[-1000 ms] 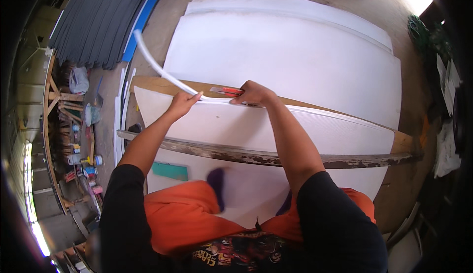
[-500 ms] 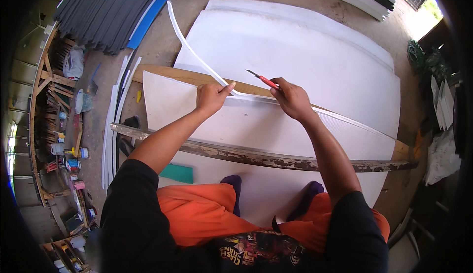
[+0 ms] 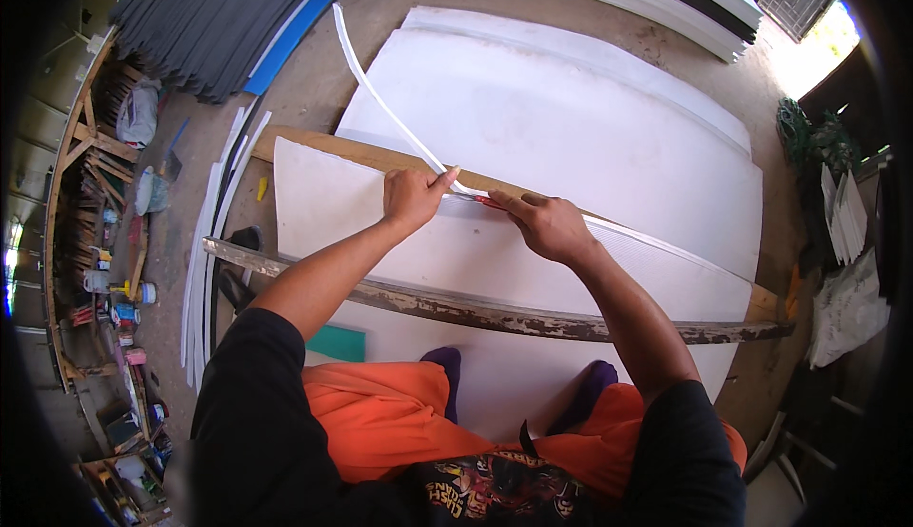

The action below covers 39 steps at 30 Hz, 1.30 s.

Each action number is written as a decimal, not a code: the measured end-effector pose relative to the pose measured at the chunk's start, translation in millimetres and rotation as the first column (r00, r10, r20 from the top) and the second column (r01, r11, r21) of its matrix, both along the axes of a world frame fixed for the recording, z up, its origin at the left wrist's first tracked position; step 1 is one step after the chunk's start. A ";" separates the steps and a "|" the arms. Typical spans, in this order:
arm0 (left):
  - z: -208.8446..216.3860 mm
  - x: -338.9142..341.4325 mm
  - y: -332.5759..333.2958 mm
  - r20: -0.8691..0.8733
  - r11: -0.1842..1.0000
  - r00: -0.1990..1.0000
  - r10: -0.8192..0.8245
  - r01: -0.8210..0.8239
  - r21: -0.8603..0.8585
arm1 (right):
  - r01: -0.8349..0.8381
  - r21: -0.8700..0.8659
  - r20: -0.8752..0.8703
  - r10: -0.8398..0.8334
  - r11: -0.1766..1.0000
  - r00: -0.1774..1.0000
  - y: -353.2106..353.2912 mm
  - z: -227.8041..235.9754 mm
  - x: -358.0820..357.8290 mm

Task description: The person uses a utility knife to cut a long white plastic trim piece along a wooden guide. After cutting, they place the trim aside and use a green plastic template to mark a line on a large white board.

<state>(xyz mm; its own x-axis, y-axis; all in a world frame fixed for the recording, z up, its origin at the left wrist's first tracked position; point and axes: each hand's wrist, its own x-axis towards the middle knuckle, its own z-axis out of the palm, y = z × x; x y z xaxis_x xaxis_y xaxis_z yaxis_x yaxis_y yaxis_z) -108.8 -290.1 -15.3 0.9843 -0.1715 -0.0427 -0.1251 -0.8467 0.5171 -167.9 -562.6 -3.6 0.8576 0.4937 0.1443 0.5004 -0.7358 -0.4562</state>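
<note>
My left hand [image 3: 416, 198] is closed on a narrow white strip [image 3: 388, 113], its thumb on top. From there the strip's loose end curves up and away to the far left. My right hand [image 3: 552, 224] grips a red utility knife [image 3: 489, 202], fingers wrapped round the handle. The blade lies low at the strip, close by my left thumb; its tip is hard to make out. Beneath both hands is a large white sheet [image 3: 380, 232], with the strip running along its far edge over a wooden board [image 3: 328, 140].
A worn wooden straightedge [image 3: 495, 313] crosses the sheet nearer me. Further white sheets [image 3: 571, 99] lie beyond the board. Stacked dark grey sheets [image 3: 219, 23] stand far left, above long thin strips [image 3: 219, 223]. A green piece [image 3: 338, 342] lies by my left knee. Tool shelving [image 3: 71, 165] lines the left.
My right hand has brought the knife down and left, from raised in the air to the strip beside my left hand. My left hand keeps its hold on the strip.
</note>
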 end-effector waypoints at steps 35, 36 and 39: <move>-3.0 4.2 -11.3 0.074 0.993 0.996 0.059 -0.066 0.098 | 0.017 -0.266 -0.021 -0.023 0.964 1.000 8.7 38.5 -4.1; -3.3 4.2 -11.2 0.081 0.993 0.995 0.057 -0.064 0.097 | 0.010 -0.274 -0.017 -0.016 0.962 1.000 8.9 39.7 -3.6; -0.5 4.4 -13.6 0.070 0.992 0.996 0.063 -0.070 0.102 | 0.009 -0.327 -0.029 -0.019 0.945 0.999 6.2 43.7 -2.2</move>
<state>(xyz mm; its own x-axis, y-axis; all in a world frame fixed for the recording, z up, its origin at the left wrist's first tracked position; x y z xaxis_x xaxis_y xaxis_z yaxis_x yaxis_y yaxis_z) -104.4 -303.7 -15.8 0.9946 -0.1037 0.0094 -0.0981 -0.9030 0.4182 -170.0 -556.5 40.1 0.8662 0.4973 -0.0496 0.4785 -0.8538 -0.2051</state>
